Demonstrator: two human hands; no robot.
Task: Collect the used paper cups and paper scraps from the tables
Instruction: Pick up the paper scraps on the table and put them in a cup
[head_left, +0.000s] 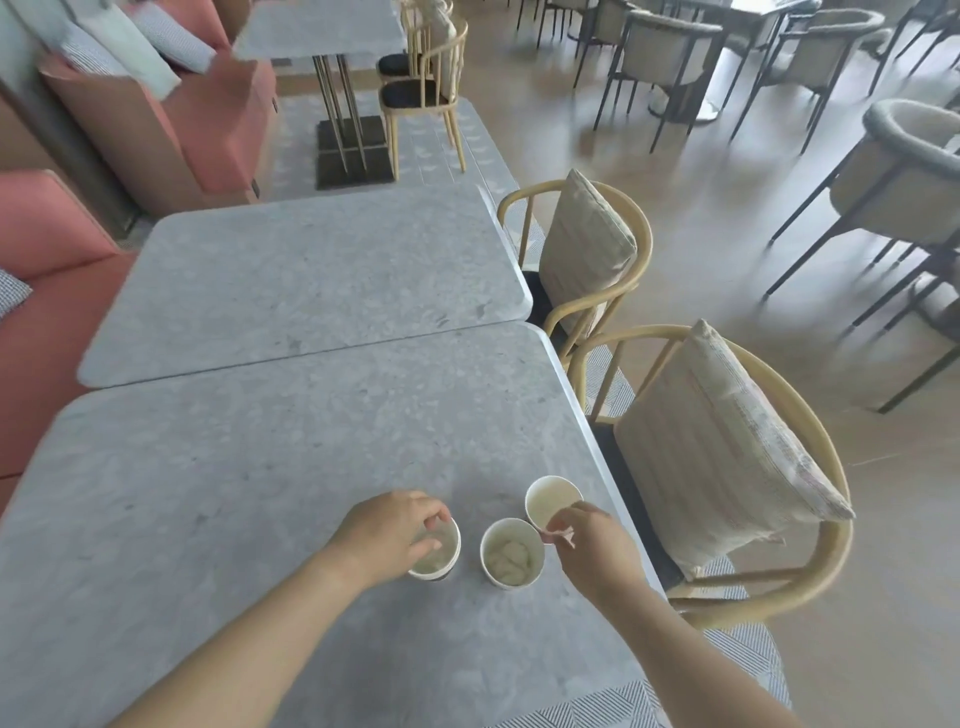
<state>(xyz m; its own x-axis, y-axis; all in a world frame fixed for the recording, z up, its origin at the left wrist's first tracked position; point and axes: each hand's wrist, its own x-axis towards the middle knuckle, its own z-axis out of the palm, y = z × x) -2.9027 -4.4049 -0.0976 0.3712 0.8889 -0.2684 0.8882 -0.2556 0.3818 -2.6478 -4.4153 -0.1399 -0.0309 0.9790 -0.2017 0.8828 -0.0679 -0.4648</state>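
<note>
Three seemingly light, crushable paper cups (511, 553) stand on the desk (208, 493); left grip (387, 535) holds one stiff rim, right grip (592, 545) pinches a scrap (558, 534).

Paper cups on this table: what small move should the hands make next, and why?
Probably lift the left cup and drop it into the empty cup. The left hand grips its rim, the right hand seems to pinch the empty one's rim, and the middle cup holds paper scraps.
</note>
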